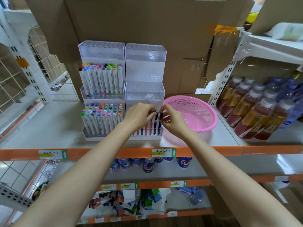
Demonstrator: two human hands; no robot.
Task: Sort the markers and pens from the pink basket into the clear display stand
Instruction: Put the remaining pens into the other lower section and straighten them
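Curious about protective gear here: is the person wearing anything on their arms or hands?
No. The left forearm and right forearm are bare, no sleeves in view. The left hand and right hand show no gloves, watch or bracelet.

Clear glossy plastic display stand (144,94), pink perforated plastic basket (196,108), matt brown cardboard boxes (147,22), smooth shelf (49,128)

You can read only "Not" on a grey packet (138,192); the shelf tag (164,152) shows a white up-arrow, its handwriting illegible.
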